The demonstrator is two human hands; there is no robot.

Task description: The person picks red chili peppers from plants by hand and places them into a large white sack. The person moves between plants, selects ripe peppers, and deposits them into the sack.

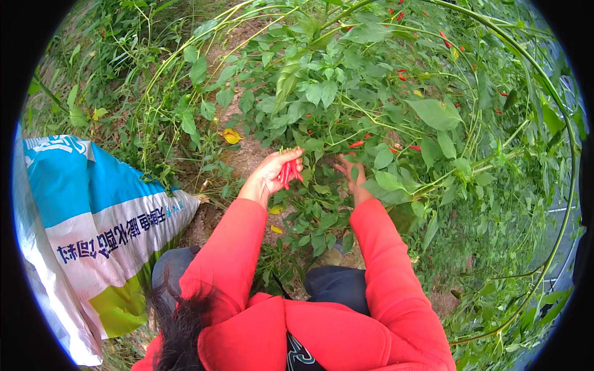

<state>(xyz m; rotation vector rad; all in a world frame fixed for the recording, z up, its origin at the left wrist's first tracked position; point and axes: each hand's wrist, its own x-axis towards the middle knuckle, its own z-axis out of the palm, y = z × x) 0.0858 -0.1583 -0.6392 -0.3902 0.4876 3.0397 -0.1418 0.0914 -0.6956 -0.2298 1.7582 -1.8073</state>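
Several red chili peppers (287, 174) hang below the palm of my left hand (271, 172), which is closed around them with some green stems showing at the top. To its right, my right hand (351, 174) reaches in among the leaves of a chili plant (320, 208). Its fingers look spread, but leaves cover part of the hand, so whether it touches a pepper or stem is hidden. Just above the right hand, a red chili pepper (357, 144) shows on the plant. Another red pepper (415, 148) lies farther right among the foliage.
A woven plastic sack (111, 218) in blue, white and green, bearing printed writing, stands at my left. A long bent stem (568, 185) arcs around the right side. Dense chili foliage (473, 232) fills the right. Yellow fallen leaves (230, 136) lie on the soil.
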